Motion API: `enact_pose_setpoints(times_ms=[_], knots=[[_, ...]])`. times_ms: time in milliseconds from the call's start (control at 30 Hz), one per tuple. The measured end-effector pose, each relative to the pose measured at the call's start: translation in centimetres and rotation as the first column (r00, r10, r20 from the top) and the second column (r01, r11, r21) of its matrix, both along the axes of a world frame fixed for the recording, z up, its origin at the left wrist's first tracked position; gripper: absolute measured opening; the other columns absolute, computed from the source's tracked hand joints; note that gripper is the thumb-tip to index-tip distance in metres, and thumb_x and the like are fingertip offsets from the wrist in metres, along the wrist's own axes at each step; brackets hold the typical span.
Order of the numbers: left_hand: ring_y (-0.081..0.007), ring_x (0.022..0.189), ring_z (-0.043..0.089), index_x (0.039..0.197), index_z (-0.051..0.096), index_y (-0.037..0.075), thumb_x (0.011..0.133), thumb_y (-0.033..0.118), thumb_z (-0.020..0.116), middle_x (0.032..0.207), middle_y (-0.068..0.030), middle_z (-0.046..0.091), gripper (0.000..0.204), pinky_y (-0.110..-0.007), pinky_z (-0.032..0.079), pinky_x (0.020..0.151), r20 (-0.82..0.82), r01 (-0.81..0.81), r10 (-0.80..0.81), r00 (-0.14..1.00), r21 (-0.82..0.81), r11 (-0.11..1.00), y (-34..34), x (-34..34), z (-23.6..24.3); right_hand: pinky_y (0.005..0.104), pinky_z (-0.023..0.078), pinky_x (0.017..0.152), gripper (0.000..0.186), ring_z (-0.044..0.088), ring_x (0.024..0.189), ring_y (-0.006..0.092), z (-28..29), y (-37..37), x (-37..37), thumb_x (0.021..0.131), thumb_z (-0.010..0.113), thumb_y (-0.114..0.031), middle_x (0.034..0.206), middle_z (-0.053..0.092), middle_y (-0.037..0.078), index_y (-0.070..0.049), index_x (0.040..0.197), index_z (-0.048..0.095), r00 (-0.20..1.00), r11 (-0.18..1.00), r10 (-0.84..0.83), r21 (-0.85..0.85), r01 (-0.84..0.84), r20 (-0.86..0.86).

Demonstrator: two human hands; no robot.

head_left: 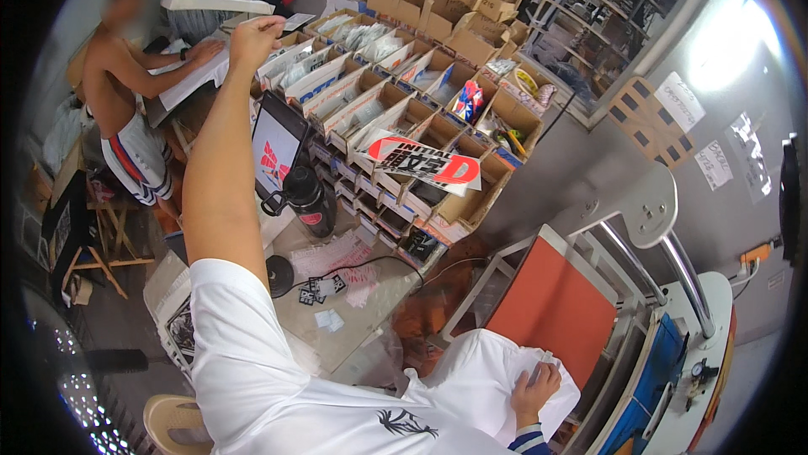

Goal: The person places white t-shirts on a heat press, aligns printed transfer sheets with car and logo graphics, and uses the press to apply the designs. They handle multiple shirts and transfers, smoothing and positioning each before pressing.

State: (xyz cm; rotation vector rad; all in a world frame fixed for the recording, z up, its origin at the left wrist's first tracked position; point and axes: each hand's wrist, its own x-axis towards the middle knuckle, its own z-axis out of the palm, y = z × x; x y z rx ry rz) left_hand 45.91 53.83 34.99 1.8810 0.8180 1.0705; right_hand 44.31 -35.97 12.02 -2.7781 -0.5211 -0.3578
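My left arm stretches up and forward, and its hand (pixel 255 42) is raised near the far end of the divided boxes. Its fingertips are pinched together; anything between them is too small to make out. At the lower right, my right hand (pixel 536 389) rests on white cloth (pixel 471 375). Its fingers are curled, with something small and pale at the fingertips that I cannot identify. Blue-and-white striped cloth (pixel 528 440) shows by that wrist. A white sticker (pixel 425 162) with red and black lettering lies across the box compartments, apart from both hands.
Cardboard boxes (pixel 358 110) hold bagged items. A tablet (pixel 278 139) and a black bottle (pixel 309 201) stand on the table (pixel 337 333). The press with a red-orange pad (pixel 551 308) is at right. Another person (pixel 126 97) works over white material at far left.
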Motion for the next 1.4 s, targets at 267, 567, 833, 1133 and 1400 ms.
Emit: enact_pose_setpoints(times_ms=[267,567,833,1133,1400], knots=[[-0.0140,0.096,0.072,0.119,0.077,-0.003,0.093,-0.002,0.061,0.107,-0.0091,0.078,0.031,-0.030,0.058,0.090,0.166,0.513,-0.534,0.829,0.156,0.844,-13.6,0.9,10.3,0.0568,0.035,0.108,0.046,0.049,0.125,0.0424,-0.1,-0.6,0.1,0.082,0.074,-0.028,0.129,0.057,0.021,-0.003,0.119,0.064,0.999,0.998,0.005,0.066,-0.009,0.051],[-0.0112,0.096,0.072,0.114,0.078,-0.001,0.097,0.010,0.074,0.106,-0.0069,0.078,0.021,-0.026,0.057,0.089,0.001,0.628,-0.651,0.759,0.262,0.733,-33.0,-5.7,16.7,0.0539,0.037,0.108,0.039,0.051,0.126,0.0396,-1.0,-2.2,0.7,0.089,0.072,-0.028,0.127,0.060,0.018,-0.004,0.119,0.065,0.997,0.964,0.062,0.255,-0.074,0.054],[-0.0125,0.087,0.070,0.129,0.060,0.006,0.089,-0.005,0.075,0.094,-0.0020,0.070,0.044,-0.028,0.056,0.078,-0.022,0.842,-0.865,0.501,-0.217,0.494,-53.2,-7.7,1.6,0.0419,0.053,0.090,0.013,0.068,0.097,0.0343,4.0,-5.5,-2.3,0.089,0.070,-0.005,0.099,0.071,0.015,0.000,0.101,0.070,0.960,0.796,0.221,0.538,-0.279,0.172],[-0.0228,0.084,0.075,0.132,0.064,0.005,0.089,-0.006,0.074,0.096,-0.0134,0.078,0.046,-0.033,0.057,0.075,-0.177,0.865,-0.976,0.126,-0.462,0.195,-78.1,-15.8,-17.6,0.0293,0.054,0.069,0.019,0.065,0.073,0.0116,4.9,-9.0,-12.3,0.097,0.074,-0.016,0.082,0.073,0.008,0.002,0.104,0.074,0.689,0.754,0.370,0.635,0.170,-0.623],[-0.0320,0.097,0.072,0.117,0.071,0.002,0.087,-0.003,0.075,0.106,-0.0160,0.075,0.031,-0.040,0.055,0.084,-0.212,0.928,-0.914,0.347,-0.061,0.366,-77.0,-12.7,-19.0,0.0345,0.056,0.070,0.022,0.071,0.073,0.0197,3.1,-9.8,-7.0,0.093,0.075,-0.019,0.084,0.077,0.015,0.002,0.100,0.077,0.760,0.789,0.287,0.594,0.158,-0.583]])
